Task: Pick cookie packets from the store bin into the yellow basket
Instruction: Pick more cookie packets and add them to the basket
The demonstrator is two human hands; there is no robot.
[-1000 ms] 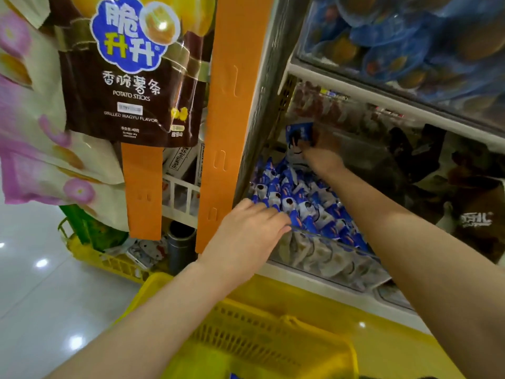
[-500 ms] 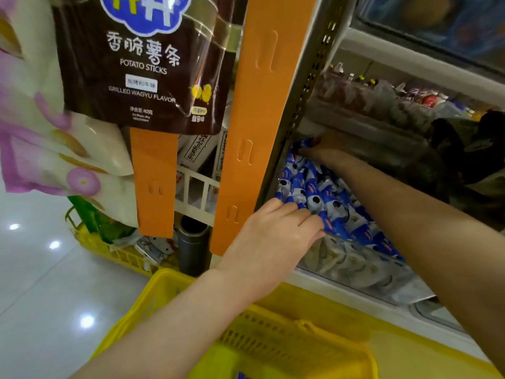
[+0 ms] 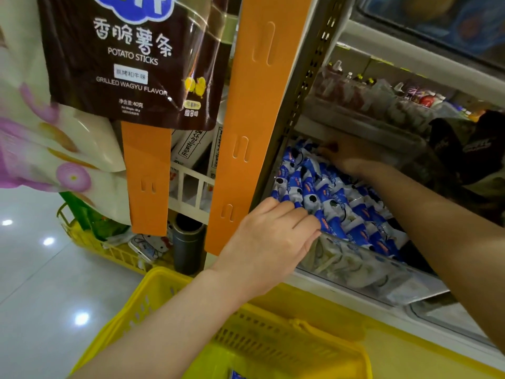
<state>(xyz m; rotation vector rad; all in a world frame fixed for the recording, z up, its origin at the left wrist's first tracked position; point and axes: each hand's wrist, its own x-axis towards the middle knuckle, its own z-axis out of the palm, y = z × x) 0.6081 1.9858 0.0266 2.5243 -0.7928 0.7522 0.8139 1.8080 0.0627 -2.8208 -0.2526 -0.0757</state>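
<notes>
The store bin [image 3: 363, 265] is a clear-fronted tray on a low shelf, filled with several blue-and-white cookie packets [image 3: 332, 196]. My left hand [image 3: 269, 242] is at the bin's front left corner. Its fingers curl over the nearest packets and its thumb is at the clear front rim. My right hand [image 3: 348, 155] reaches deep to the bin's back left and its fingertips lie on the rearmost packets. The dim light hides whether it holds one. The yellow basket [image 3: 276, 343] sits directly below my left forearm, and a blue packet edge shows inside it.
An orange strip [image 3: 254, 124] and a perforated metal upright border the bin on the left. Brown potato-stick bags [image 3: 136, 58] hang at upper left. Another yellow basket [image 3: 90, 243] with goods stands on the tiled floor. The shelf above is close over the bin.
My right hand has lowered a blue packet it held up and now lies on the back packets. My left hand has stayed at the front corner. The view has moved closer.
</notes>
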